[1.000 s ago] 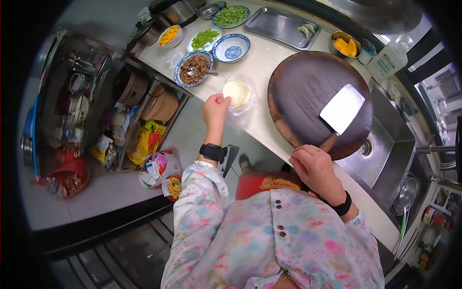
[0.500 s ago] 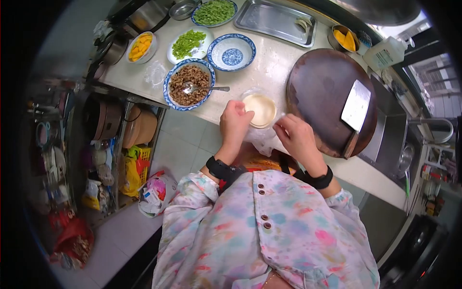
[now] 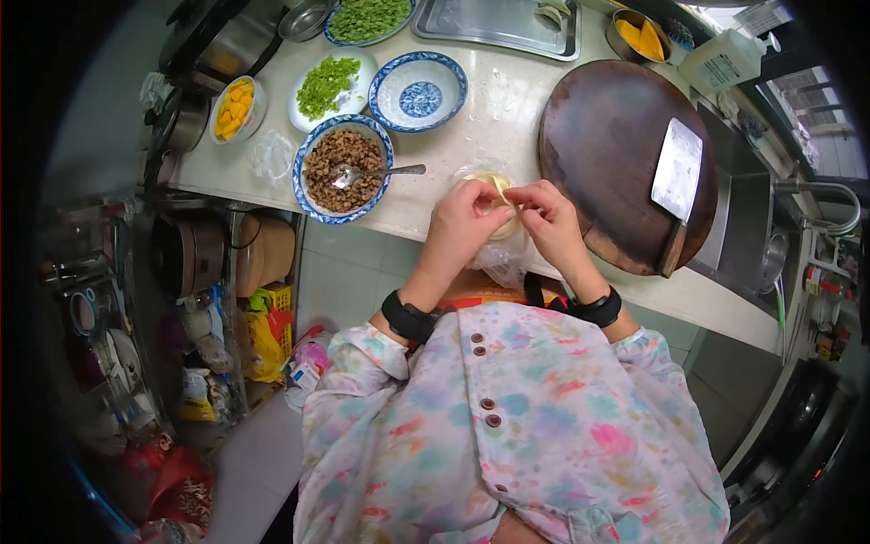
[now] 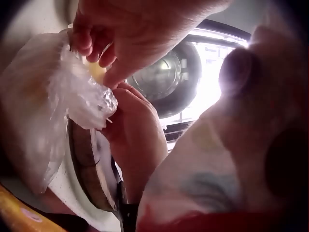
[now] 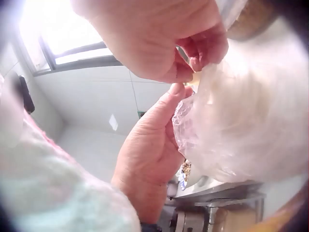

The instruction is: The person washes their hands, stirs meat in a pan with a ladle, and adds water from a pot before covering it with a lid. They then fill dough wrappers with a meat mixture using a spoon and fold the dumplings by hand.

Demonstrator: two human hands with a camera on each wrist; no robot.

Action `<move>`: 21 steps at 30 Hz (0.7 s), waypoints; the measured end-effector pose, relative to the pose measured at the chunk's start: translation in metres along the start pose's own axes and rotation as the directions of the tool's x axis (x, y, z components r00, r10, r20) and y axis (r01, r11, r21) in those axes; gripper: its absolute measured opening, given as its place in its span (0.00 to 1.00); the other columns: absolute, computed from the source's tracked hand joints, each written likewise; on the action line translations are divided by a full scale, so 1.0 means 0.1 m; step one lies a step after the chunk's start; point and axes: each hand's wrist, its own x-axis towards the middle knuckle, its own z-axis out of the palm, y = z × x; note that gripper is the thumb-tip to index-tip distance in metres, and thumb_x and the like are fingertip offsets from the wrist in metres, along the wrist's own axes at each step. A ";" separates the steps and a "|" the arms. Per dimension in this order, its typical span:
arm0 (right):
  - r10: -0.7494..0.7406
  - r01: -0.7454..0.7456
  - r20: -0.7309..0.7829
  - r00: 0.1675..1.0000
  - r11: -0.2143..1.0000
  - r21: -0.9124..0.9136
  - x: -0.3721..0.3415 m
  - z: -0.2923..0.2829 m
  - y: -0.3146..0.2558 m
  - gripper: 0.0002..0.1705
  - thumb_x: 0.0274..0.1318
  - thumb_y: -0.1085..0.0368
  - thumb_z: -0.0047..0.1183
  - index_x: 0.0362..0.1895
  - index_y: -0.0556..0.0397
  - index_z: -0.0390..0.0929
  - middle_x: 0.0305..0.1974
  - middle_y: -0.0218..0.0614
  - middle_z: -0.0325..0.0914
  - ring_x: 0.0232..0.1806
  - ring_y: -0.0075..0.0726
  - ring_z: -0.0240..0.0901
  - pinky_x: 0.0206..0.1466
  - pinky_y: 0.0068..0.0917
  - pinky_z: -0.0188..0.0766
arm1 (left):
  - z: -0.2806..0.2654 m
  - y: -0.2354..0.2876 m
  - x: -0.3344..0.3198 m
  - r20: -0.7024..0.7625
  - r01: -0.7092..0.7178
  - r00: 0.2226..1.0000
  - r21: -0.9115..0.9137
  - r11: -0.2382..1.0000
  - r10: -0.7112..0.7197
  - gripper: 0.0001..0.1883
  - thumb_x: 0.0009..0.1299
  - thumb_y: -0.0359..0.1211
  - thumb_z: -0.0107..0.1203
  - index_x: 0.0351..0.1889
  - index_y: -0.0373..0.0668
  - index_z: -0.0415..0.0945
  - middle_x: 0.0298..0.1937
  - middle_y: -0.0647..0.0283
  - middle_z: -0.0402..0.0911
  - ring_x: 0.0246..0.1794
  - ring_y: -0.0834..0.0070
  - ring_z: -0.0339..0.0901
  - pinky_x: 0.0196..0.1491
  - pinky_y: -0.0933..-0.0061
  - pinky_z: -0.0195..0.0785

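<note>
Shifted leftward from its place beside the board a second earlier, the right hand [image 3: 551,220] now meets the left hand [image 3: 460,220] above a crumpled clear plastic bag [image 3: 503,258] at the near edge of the pale desk [image 3: 489,136]. Fingers of both hands pinch a thin pale-yellow dough sheet [image 3: 493,179]. Right: steel-bladed rectangular cleaver [image 3: 678,168] on a dark round wooden board [image 3: 598,136].

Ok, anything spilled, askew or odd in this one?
Slightly: whitish smudges mark the counter beside the empty blue-and-white bowl, perhaps spilled flour. The cleaver handle also reaches the rim of the round board. Nothing looks damaged.
</note>
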 end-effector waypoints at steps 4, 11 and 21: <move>0.032 -0.039 0.085 0.996 0.996 0.083 0.06 -0.08 0.07 0.15 0.44 0.76 0.43 0.36 0.57 0.79 0.33 0.38 0.74 0.36 0.33 0.72 0.41 0.25 0.67 | 0.02 -0.07 0.09 0.078 0.194 0.979 -0.080 0.978 -0.188 0.11 0.54 0.32 0.62 0.32 0.37 0.76 0.29 0.63 0.78 0.28 0.78 0.74 0.34 0.78 0.68; 0.034 -0.052 0.138 0.990 0.991 0.127 0.08 -0.08 0.12 0.17 0.45 0.78 0.41 0.40 0.58 0.77 0.34 0.30 0.71 0.34 0.21 0.66 0.38 0.17 0.63 | 0.03 -0.15 0.12 0.106 0.272 0.959 -0.085 0.959 -0.263 0.10 0.55 0.30 0.62 0.33 0.37 0.76 0.28 0.68 0.78 0.27 0.84 0.72 0.33 0.83 0.67; 0.082 -0.096 0.078 0.994 0.975 0.198 0.07 -0.05 0.21 0.14 0.45 0.74 0.48 0.40 0.56 0.76 0.37 0.36 0.74 0.35 0.28 0.72 0.38 0.22 0.68 | 0.06 -0.11 0.14 0.082 0.209 0.975 -0.025 0.978 -0.206 0.09 0.55 0.30 0.62 0.32 0.36 0.79 0.32 0.64 0.78 0.31 0.82 0.74 0.36 0.82 0.66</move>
